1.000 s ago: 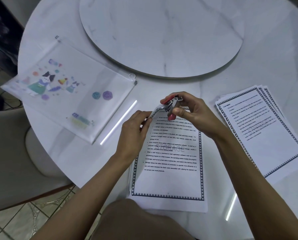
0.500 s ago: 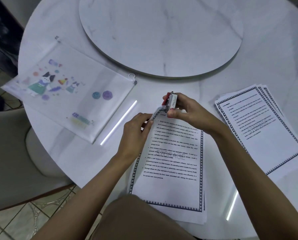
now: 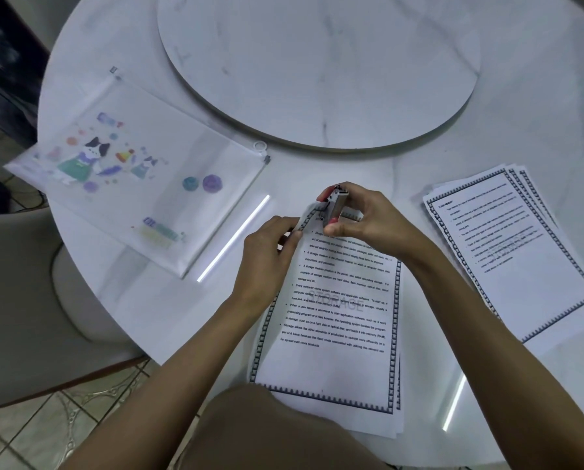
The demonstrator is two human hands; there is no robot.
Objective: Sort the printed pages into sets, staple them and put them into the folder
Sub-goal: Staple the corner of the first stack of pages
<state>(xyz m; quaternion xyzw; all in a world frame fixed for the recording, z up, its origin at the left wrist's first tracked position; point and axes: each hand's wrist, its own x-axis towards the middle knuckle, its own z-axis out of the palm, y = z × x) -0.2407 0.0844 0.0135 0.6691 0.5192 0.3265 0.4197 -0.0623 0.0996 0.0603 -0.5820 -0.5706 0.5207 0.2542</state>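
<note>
A set of printed pages with a toothed border [image 3: 334, 320] lies on the table in front of me, its near edge hanging over the rim. My left hand [image 3: 267, 262] pinches the set's upper left edge. My right hand [image 3: 361, 218] grips a small silver and red stapler [image 3: 334, 203], whose jaws sit over the set's top left corner. Another fanned stack of printed pages [image 3: 517, 252] rests to the right. At the left lies a translucent zip folder [image 3: 138, 174] printed with cartoon cats.
The round white marble table [image 3: 487, 137] carries a large raised turntable [image 3: 317, 69] at the back. A pale chair [image 3: 23, 300] stands at the left, beside the table's edge. My knee [image 3: 267, 432] is below the pages.
The stapler has turned more upright and settled onto the set's top left corner. The set has slid slightly toward me. My left hand stays on the edge.
</note>
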